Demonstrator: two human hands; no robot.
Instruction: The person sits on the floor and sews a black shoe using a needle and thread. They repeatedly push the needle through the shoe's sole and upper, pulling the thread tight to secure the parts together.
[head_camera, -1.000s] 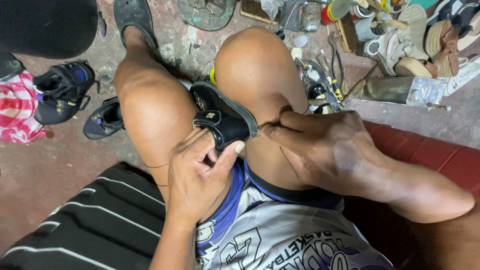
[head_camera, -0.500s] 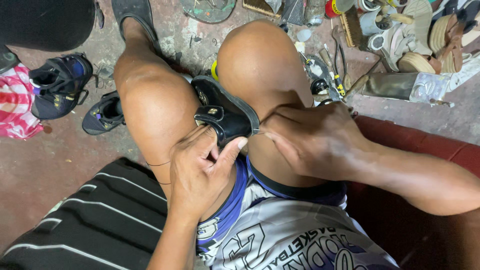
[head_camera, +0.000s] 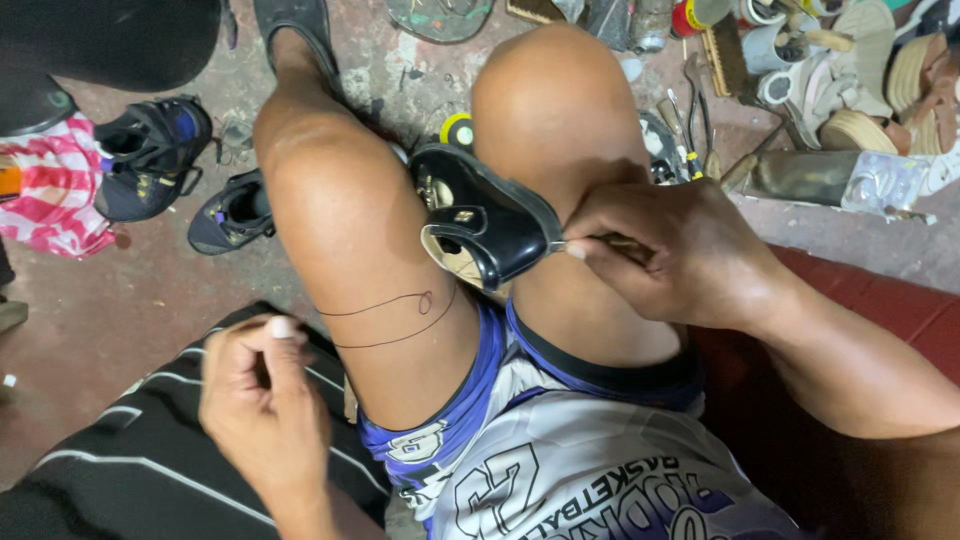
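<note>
A small black shoe (head_camera: 485, 225) sits squeezed between the person's two knees. The right hand (head_camera: 680, 255), just beside the shoe, pinches a thin tool (head_camera: 575, 243) against its edge. The left hand (head_camera: 262, 400), well away from the shoe, pinches a dark thread (head_camera: 390, 320) that lies across the thigh

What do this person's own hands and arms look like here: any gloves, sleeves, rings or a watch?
Both the left hand and the right hand are bare: no gloves, rings, watch or wristband show. Both forearms are uncovered as far as the frame reaches, with no sleeve in view. The left thumb has a short, pale nail.
</note>
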